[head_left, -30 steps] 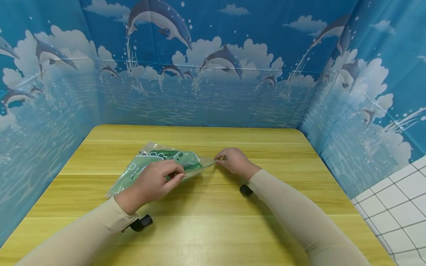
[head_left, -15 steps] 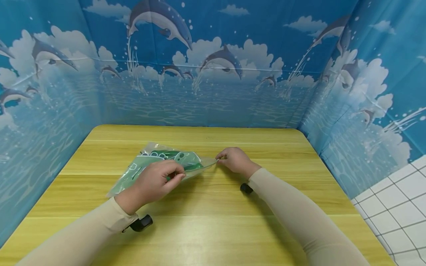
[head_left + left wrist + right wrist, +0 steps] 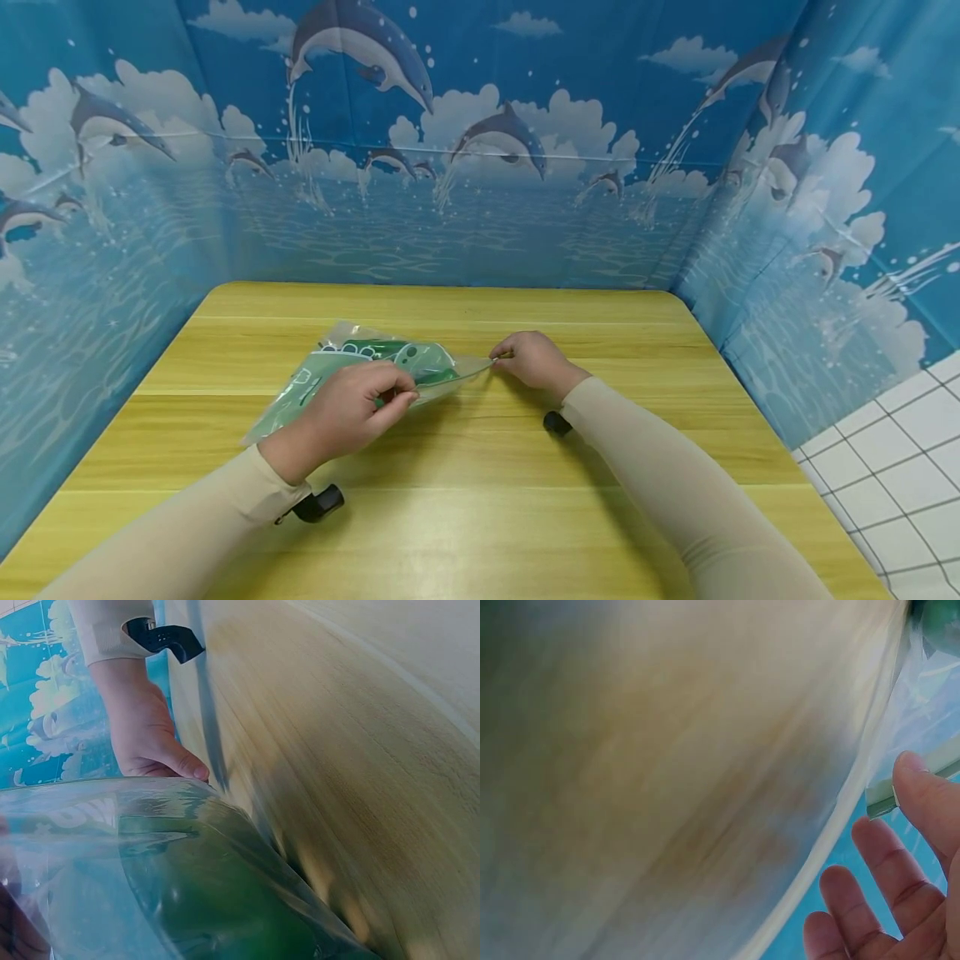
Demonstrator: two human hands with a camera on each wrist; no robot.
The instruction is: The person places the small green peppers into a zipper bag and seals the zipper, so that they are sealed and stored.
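Note:
A clear plastic bag (image 3: 288,408) with a pale green printed front lies on the left half of the table, a darker green item (image 3: 427,358) inside it. My left hand (image 3: 345,408) pinches the bag's near edge between thumb and forefinger. At the bag's right corner my right hand (image 3: 534,364) pinches the same edge, which is stretched between both hands. In the right wrist view the thumb (image 3: 930,802) and forefinger meet at the end of a pale green strip (image 3: 881,801) on that edge. The left wrist view shows the bag's film close up, hiding most of the left hand.
The wooden table (image 3: 465,517) has yellow boards. Blue curtains (image 3: 480,225) printed with dolphins hang behind it and at both sides. White floor tiles (image 3: 900,467) show at the right. A black camera mount (image 3: 318,503) sits under the left wrist, another (image 3: 557,423) under the right.
My right hand has slid slightly to the right, still pinching the bag's edge. The bag has shifted a little the same way. My left hand stays in place.

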